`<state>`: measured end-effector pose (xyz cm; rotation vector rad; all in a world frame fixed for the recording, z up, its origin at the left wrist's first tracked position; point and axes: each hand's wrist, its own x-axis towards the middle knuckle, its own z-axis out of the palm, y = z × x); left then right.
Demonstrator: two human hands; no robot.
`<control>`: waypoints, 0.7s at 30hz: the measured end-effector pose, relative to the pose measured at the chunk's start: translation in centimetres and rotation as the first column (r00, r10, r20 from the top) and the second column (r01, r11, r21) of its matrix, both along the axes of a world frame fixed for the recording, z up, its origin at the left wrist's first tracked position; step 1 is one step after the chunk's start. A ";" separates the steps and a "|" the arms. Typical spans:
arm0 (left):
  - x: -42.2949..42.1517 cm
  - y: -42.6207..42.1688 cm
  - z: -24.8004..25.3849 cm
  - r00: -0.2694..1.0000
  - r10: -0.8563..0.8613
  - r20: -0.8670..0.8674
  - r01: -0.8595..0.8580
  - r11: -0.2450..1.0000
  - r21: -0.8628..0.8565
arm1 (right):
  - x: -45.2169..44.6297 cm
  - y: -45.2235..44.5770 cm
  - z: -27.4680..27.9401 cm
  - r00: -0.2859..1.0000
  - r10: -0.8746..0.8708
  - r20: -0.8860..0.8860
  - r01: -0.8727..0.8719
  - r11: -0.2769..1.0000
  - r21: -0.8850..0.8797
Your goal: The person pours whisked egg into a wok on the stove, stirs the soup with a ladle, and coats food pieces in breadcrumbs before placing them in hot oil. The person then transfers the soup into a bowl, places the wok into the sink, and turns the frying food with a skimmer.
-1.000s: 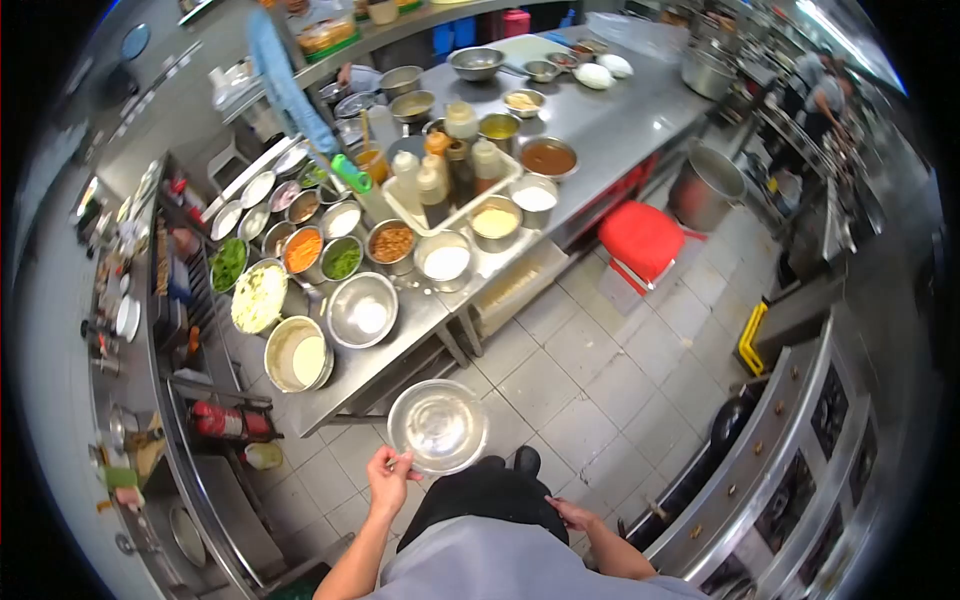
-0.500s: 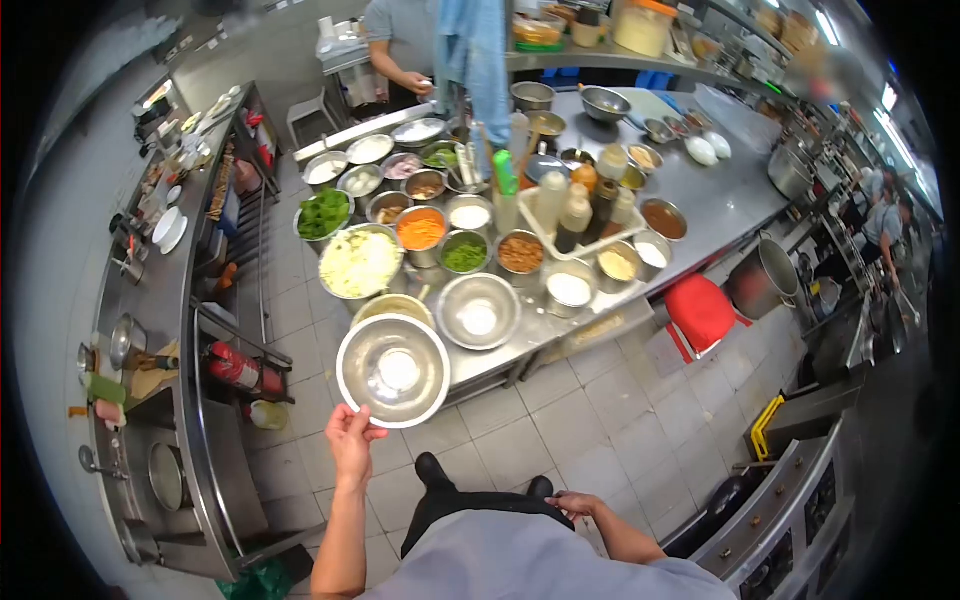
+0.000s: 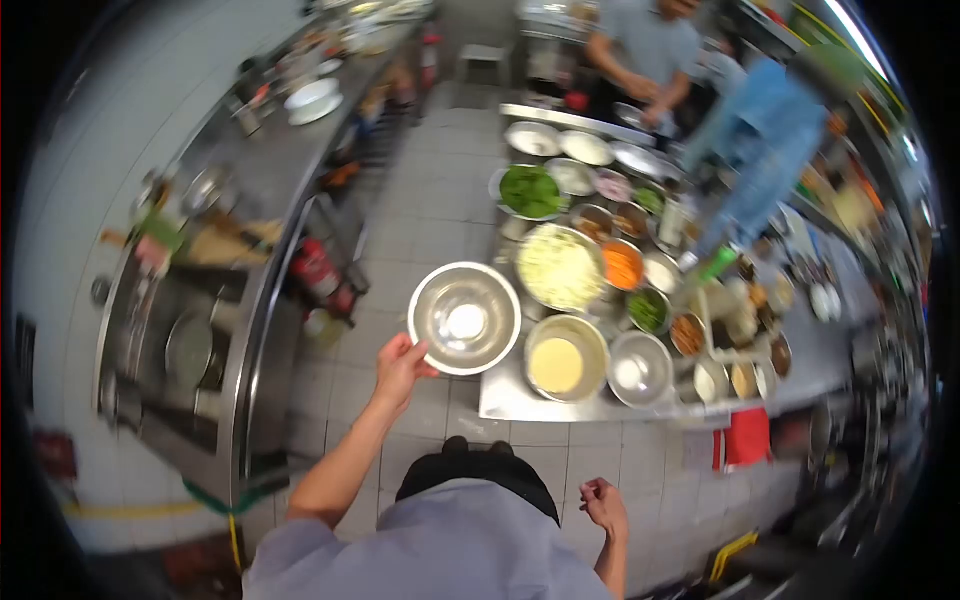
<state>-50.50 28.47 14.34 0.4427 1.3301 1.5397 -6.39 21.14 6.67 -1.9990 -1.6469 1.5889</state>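
Note:
A steel mixing bowl (image 3: 465, 318) is pinched at its lower left rim by my left hand (image 3: 403, 368). It is held in the air beside the counter's front left corner, and nothing shows inside it. My right hand (image 3: 603, 503) hangs at my right side, its fingers loosely bent and a little apart, with nothing visible in it. On the counter near the held bowl stand a pot of pale yellow batter (image 3: 556, 365), a second steel bowl (image 3: 640, 370) and a large bowl of chopped cabbage (image 3: 560, 267).
The steel counter (image 3: 510, 402) carries several ingredient bowls, including leafy greens (image 3: 530, 190) and shredded carrot (image 3: 622, 264). At the left are a sink unit (image 3: 250, 330) and a fire extinguisher (image 3: 322, 275). A red stool (image 3: 748, 437) stands by the counter. A co-worker (image 3: 645, 60) works behind it.
My view has turned left, and my left hand has carried the bowl away from over the counter edge, uncovering the batter pot. My right hand has moved away from my trousers.

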 end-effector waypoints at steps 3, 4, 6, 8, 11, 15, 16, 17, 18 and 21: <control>-3.5 0.1 -0.3 0.992 0.125 -0.014 -0.125 0.992 0.008 | -1.0 2.4 1.6 0.993 0.075 0.096 -0.087 0.988 0.128; -4.5 0.0 -0.1 0.986 0.162 -0.040 -0.160 0.986 0.042 | -1.4 3.1 2.3 0.989 0.080 0.126 -0.101 0.980 0.169; -6.3 -0.2 0.3 0.967 0.242 -0.076 -0.235 0.968 0.084 | -3.0 5.4 4.3 0.983 0.158 0.092 -0.175 0.957 0.230; -7.6 -1.0 1.7 0.945 0.315 -0.085 -0.307 0.947 0.095 | -5.0 7.5 6.5 0.973 0.224 0.052 -0.230 0.928 0.294; -9.8 -2.1 2.8 0.909 0.380 -0.172 -0.368 0.925 0.095 | -8.2 10.8 9.1 0.964 0.263 0.048 -0.263 0.899 0.350; -14.1 -2.3 2.0 0.873 0.460 -0.164 -0.450 0.888 0.097 | -11.9 13.4 11.3 0.964 0.258 0.068 -0.261 0.854 0.450; -15.3 -2.2 1.8 0.873 0.460 -0.164 -0.450 0.888 0.099 | -12.7 13.8 11.4 0.961 0.261 0.090 -0.271 0.826 0.495; -16.8 -2.0 1.5 0.863 0.489 -0.126 -0.478 0.872 0.108 | -13.7 14.2 11.5 0.960 0.258 0.113 -0.277 0.794 0.542; -18.6 -1.4 1.3 0.854 0.513 -0.085 -0.502 0.856 0.122 | -14.9 14.7 11.8 0.962 0.247 0.113 -0.267 0.789 0.553; -25.6 0.9 -0.5 0.835 0.548 -0.045 -0.536 0.829 0.160 | -18.9 14.9 12.5 0.967 0.224 0.119 -0.253 0.796 0.550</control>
